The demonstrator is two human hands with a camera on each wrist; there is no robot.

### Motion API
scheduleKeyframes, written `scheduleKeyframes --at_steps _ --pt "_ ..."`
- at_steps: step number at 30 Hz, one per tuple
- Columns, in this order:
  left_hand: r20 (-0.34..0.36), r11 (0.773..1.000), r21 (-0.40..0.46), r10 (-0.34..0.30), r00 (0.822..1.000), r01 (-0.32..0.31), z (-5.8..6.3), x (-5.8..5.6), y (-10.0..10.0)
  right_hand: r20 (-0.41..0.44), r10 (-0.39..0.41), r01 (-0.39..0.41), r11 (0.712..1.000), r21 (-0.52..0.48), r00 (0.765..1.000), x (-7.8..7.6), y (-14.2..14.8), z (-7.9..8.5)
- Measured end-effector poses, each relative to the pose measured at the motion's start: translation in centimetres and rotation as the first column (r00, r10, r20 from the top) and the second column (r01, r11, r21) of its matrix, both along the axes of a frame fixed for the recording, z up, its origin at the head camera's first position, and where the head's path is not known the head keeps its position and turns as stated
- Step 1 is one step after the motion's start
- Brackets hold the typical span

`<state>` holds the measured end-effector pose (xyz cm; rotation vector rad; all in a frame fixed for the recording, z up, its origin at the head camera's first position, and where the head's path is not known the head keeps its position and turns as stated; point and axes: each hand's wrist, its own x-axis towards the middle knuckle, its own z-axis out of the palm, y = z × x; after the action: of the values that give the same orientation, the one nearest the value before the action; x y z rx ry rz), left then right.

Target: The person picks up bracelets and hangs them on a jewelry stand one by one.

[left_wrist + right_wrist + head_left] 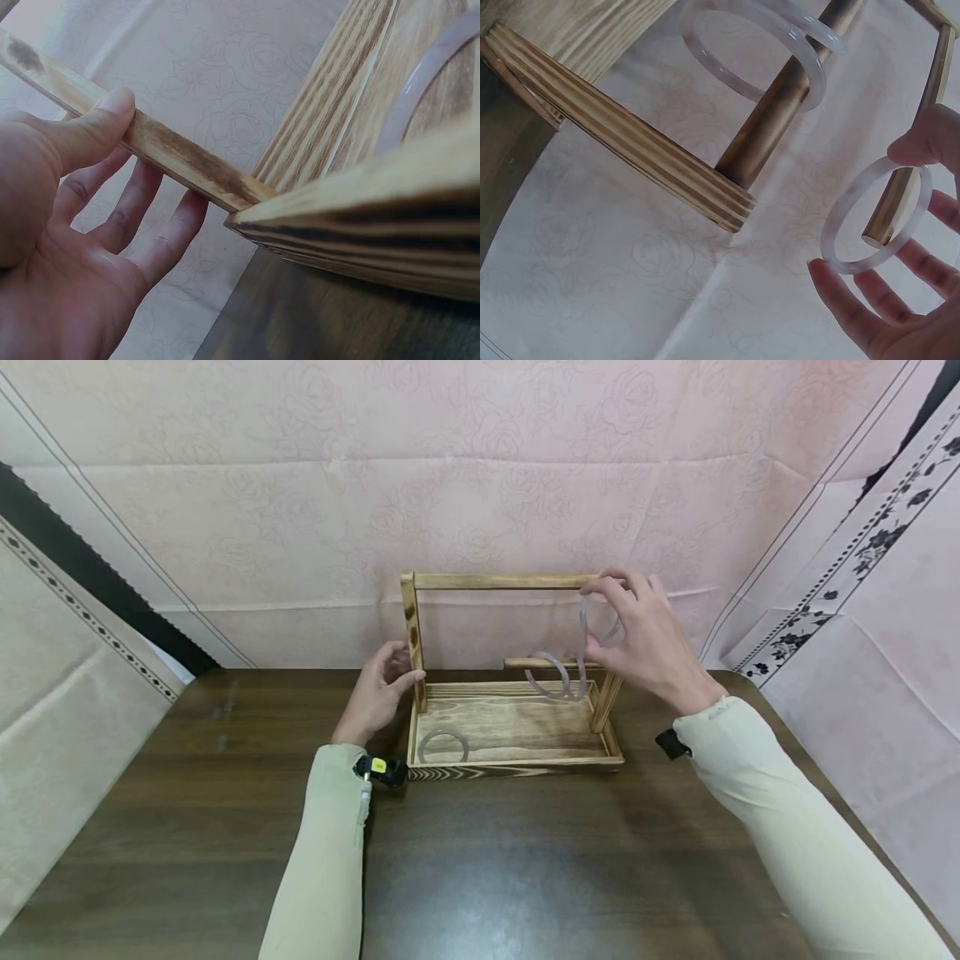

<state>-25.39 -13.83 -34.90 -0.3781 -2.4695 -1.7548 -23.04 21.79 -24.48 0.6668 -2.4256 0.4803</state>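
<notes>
My left hand [378,692] holds the left upright post [180,154] of a wooden bangle stand, thumb on one face and fingers behind. In my right hand [643,631] is a pale translucent bangle [836,214], pinched between thumb and fingertips. The free end of the stand's top bar [498,582] shows through this bangle in the right wrist view. Two similar bangles [817,71] hang on the lower bar [769,124], which is fixed to the short right post [630,131]. Another bangle [443,746] lies in the stand's tray [517,770], at its front left.
The stand rests on a dark brown wooden table [480,868], near its back edge. Behind it hangs a pale patterned cloth [480,510], with more cloth at both sides. Black wrist devices [381,769] sit on both sleeves.
</notes>
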Motion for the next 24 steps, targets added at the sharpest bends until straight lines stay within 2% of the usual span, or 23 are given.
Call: scheduleKeyframes --at_steps 6,8,24 --pt "-0.008 1.000 0.008 0.008 1.000 -0.008 -2.2 -1.8 -0.5 0.017 -0.012 0.012 1.000 -0.010 1.000 -0.2 -0.1 0.4" --pt "-0.018 1.000 0.009 0.005 1.000 -0.005 -2.4 -2.0 -0.6 0.021 -0.018 0.018 1.000 -0.008 1.000 -0.3 -0.2 0.5" --pt "-0.051 1.000 0.026 -0.003 0.999 0.004 -2.6 -2.1 -0.7 0.033 -0.010 0.011 0.999 -0.043 0.999 -1.4 -0.9 0.6"
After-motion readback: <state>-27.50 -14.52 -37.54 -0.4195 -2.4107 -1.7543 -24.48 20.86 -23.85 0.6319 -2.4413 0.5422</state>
